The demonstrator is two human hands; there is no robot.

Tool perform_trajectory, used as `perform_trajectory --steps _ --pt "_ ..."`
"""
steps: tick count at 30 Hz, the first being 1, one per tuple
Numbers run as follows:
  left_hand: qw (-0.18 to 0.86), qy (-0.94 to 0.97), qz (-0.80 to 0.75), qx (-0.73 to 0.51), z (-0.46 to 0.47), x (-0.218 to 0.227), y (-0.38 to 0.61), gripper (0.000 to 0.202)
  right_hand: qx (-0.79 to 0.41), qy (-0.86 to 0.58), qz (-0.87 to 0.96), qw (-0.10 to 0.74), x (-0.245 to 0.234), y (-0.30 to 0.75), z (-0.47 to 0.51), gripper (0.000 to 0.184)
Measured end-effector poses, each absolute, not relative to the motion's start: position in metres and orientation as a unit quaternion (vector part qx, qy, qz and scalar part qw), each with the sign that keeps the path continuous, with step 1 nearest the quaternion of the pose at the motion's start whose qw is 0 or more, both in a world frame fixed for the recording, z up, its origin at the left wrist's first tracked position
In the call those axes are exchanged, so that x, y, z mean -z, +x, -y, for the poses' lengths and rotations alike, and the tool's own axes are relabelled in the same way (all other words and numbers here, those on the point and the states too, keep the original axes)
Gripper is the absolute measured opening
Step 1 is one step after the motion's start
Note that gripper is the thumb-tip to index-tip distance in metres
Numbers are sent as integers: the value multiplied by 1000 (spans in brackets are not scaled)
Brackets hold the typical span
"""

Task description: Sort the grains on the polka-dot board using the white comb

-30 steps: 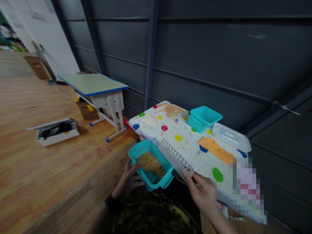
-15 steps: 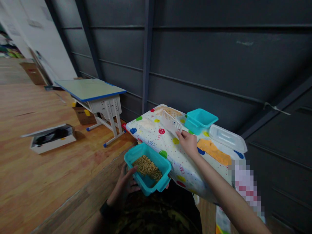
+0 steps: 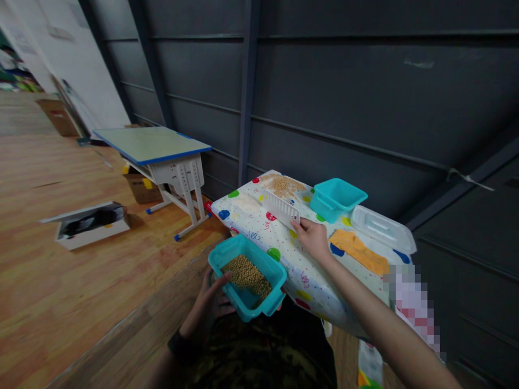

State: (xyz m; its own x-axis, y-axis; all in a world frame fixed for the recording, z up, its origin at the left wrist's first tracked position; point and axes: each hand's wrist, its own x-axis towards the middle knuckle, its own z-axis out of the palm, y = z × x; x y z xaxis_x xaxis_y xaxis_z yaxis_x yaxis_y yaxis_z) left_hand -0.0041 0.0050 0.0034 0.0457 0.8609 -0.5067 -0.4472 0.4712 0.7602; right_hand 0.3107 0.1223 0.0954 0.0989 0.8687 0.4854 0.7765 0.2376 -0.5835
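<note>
My left hand (image 3: 213,302) grips a teal plastic bin (image 3: 233,296) from below, just off the near edge of the table; the bin holds a heap of tan beans (image 3: 247,274). My right hand (image 3: 311,237) reaches over the dotted tablecloth (image 3: 284,254) and is closed on one end of a white slotted plastic piece (image 3: 280,208). That piece stands on edge on the cloth, close to a pile of loose beans (image 3: 283,185) at the far corner. A second, empty teal bin (image 3: 338,198) sits beyond my right hand.
A clear plastic lid (image 3: 381,228) and an orange cloth (image 3: 357,250) lie at the table's right. A blue-edged desk (image 3: 152,146) stands to the left on the wooden floor, with an open white box (image 3: 87,225) nearby. A dark panelled wall runs behind.
My right hand carried the white slotted piece from the table's near edge to the far side beside the loose beans, then lowered it onto the cloth. The left hand kept the bin in place.
</note>
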Motion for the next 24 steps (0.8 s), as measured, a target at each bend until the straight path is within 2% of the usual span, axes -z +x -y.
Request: perform_trajectory --steps 9,16,24 --pt "701 219 -493 -467 -2 -9 -7 112 -73 -616 647 443 -100 329 -117 63" --pt "705 218 -490 -464 -1 -14 -5 118 -97 -624 634 446 -96 340 -112 63" --pt "696 211 -503 -466 -1 -14 -1 115 -123 -619 630 453 -100 342 -113 61"
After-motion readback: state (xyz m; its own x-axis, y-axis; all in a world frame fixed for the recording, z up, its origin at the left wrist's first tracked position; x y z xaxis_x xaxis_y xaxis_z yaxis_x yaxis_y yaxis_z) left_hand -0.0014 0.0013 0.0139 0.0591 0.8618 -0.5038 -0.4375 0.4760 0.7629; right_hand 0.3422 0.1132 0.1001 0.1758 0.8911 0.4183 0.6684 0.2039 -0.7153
